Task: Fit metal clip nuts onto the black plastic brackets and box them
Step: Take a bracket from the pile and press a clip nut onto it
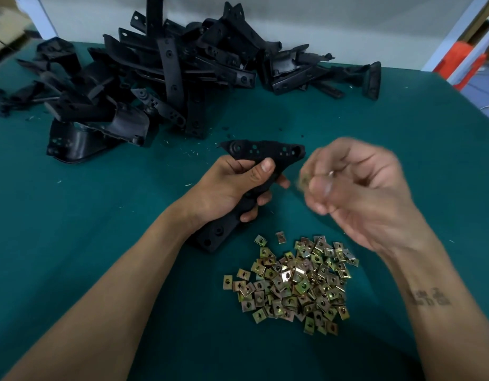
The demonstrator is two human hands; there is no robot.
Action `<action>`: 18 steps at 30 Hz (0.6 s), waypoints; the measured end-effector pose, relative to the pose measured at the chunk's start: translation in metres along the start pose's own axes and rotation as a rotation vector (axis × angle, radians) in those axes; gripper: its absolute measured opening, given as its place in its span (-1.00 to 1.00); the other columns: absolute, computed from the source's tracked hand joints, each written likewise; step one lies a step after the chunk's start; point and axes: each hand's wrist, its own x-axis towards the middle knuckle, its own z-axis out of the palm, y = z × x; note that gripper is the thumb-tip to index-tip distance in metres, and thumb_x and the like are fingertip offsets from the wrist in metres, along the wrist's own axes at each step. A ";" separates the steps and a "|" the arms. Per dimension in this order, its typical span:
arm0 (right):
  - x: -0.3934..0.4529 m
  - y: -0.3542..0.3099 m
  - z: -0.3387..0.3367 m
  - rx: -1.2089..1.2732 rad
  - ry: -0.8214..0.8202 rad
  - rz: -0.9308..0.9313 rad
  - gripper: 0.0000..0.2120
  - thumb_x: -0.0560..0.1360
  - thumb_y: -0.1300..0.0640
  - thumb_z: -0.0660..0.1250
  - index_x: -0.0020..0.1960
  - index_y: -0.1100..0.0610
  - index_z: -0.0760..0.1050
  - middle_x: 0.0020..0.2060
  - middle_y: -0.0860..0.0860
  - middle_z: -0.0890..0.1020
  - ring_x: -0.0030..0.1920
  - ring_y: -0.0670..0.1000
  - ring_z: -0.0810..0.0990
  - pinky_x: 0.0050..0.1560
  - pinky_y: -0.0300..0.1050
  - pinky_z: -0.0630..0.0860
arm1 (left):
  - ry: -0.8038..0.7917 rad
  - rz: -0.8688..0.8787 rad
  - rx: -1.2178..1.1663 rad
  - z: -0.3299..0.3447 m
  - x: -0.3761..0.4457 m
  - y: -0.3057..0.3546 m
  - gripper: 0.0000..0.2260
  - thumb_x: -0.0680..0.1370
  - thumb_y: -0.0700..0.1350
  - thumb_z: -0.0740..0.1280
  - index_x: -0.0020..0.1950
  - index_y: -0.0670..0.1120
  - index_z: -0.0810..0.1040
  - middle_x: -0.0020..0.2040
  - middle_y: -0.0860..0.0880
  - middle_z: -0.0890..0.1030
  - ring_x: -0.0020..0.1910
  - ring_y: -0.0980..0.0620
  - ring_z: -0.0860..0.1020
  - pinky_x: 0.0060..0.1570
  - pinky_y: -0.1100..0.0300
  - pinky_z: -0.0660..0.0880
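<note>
My left hand (pixel 232 185) grips a black plastic bracket (pixel 262 152) around its middle, holding it just above the green table, its holed top end pointing away from me. My right hand (pixel 356 188), blurred by motion, pinches a small brass-coloured clip nut (pixel 303 180) between thumb and fingers, just right of the bracket. A heap of several loose clip nuts (pixel 292 281) lies on the table in front of me, below both hands.
A large pile of black brackets (pixel 166 75) covers the far left and centre of the green table (pixel 73 215). More brackets (pixel 320 75) lie at the far right. An orange object (pixel 460 61) stands beyond the table's right edge.
</note>
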 end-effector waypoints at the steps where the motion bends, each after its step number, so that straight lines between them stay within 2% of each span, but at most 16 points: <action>1: 0.001 -0.001 0.000 0.082 0.058 -0.054 -0.86 0.39 0.40 0.44 -0.15 0.19 0.58 -0.28 0.06 0.63 -0.38 -0.03 0.49 -0.34 -0.22 0.49 | 0.002 -0.010 -0.011 0.001 0.000 0.000 -0.60 0.57 0.10 0.36 0.07 -0.26 0.64 -0.05 -0.05 0.69 -0.33 0.04 0.45 -0.54 0.25 0.40; 4: 0.007 0.003 -0.002 0.060 0.243 -0.130 -0.78 0.36 0.43 0.35 -0.23 0.12 0.54 -0.38 0.00 0.56 -0.41 -0.05 0.37 -0.40 -0.22 0.35 | 0.008 -0.008 0.009 0.001 0.001 0.000 -0.46 0.56 0.11 0.39 0.12 -0.42 0.55 0.07 -0.17 0.66 -0.31 0.00 0.44 -0.54 0.23 0.40; 8: 0.004 0.009 -0.012 -0.085 0.407 -0.072 -0.70 0.22 0.52 0.17 -0.33 0.15 0.46 -0.51 0.00 0.38 -0.44 -0.02 0.19 -0.40 -0.09 0.06 | 0.009 -0.018 0.037 0.000 0.001 -0.001 -0.53 0.59 0.08 0.34 0.15 -0.36 0.57 0.07 -0.38 0.59 -0.34 -0.20 0.40 -0.52 0.22 0.40; 10: 0.000 0.010 -0.017 -0.245 0.440 -0.054 -0.75 0.23 0.49 0.18 -0.32 0.18 0.48 -0.55 -0.02 0.37 -0.47 -0.03 0.18 -0.39 -0.07 0.04 | 0.013 -0.015 0.024 0.001 0.001 -0.001 -0.54 0.61 0.03 0.31 0.21 -0.38 0.52 0.06 -0.27 0.63 -0.33 -0.11 0.43 -0.52 0.22 0.40; 12: -0.003 0.006 -0.016 -0.467 0.356 -0.028 -0.84 0.31 0.44 0.26 -0.27 0.22 0.53 -0.54 0.03 0.38 -0.48 -0.01 0.24 -0.41 -0.14 0.16 | 0.034 -0.011 0.039 0.003 0.002 0.000 -0.56 0.59 0.03 0.32 0.19 -0.36 0.55 0.04 -0.17 0.67 -0.32 -0.01 0.45 -0.52 0.23 0.40; 15: -0.005 -0.001 -0.007 -0.678 0.043 0.091 -0.92 0.38 0.31 0.40 -0.17 0.17 0.62 -0.43 0.08 0.48 -0.41 0.02 0.41 -0.35 -0.21 0.34 | 0.100 -0.006 0.041 0.007 0.003 0.006 -0.67 0.60 0.02 0.30 0.01 -0.27 0.61 -0.08 -0.08 0.69 -0.35 0.00 0.46 -0.54 0.24 0.39; 18: -0.007 -0.001 0.004 -0.806 -0.188 0.206 -0.90 0.39 0.15 0.52 -0.11 0.02 0.66 -0.31 -0.06 0.53 -0.26 -0.01 0.50 -0.24 -0.16 0.44 | 0.145 -0.027 0.084 0.010 0.003 0.009 -0.61 0.72 -0.10 0.14 0.07 -0.44 0.51 -0.30 0.04 0.67 -0.49 0.10 0.49 -0.57 0.27 0.38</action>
